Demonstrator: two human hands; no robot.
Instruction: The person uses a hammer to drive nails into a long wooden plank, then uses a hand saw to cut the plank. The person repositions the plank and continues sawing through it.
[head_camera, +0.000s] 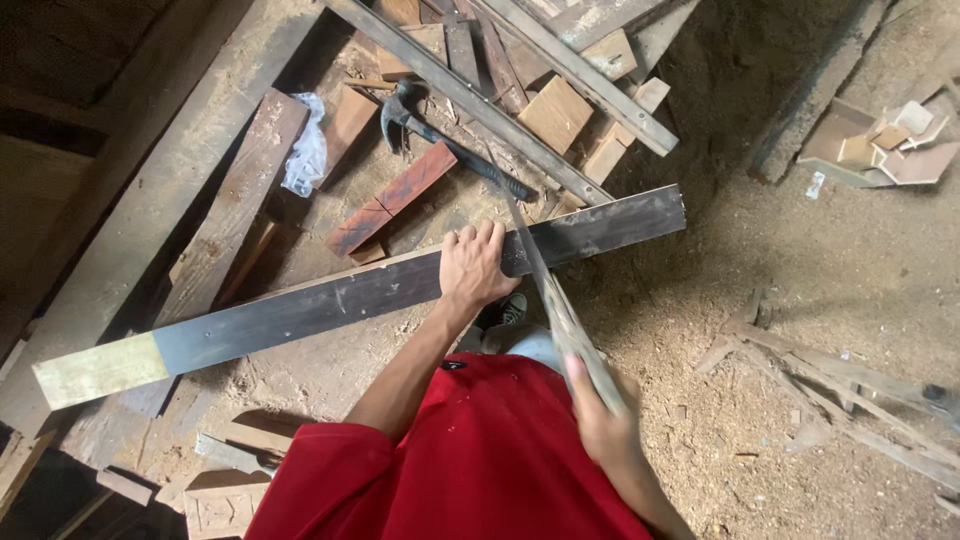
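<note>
Red shirt (480, 460) over right hand (600, 425), fingers clamped on blurred saw (545, 285); left hand (475, 265) gripping dark plank (340, 300).

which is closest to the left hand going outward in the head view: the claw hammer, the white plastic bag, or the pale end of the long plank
1. Claw hammer: just above the left hand, lying across the scrap wood.
2. White plastic bag: farther up and to the left, beside a reddish board.
3. Pale end of the long plank: farthest, at the far left tip of the dark plank that the hand presses on.

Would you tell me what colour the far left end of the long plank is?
Pale yellowish; the rest of the long plank is dark grey-brown. The head view shows it.
</note>
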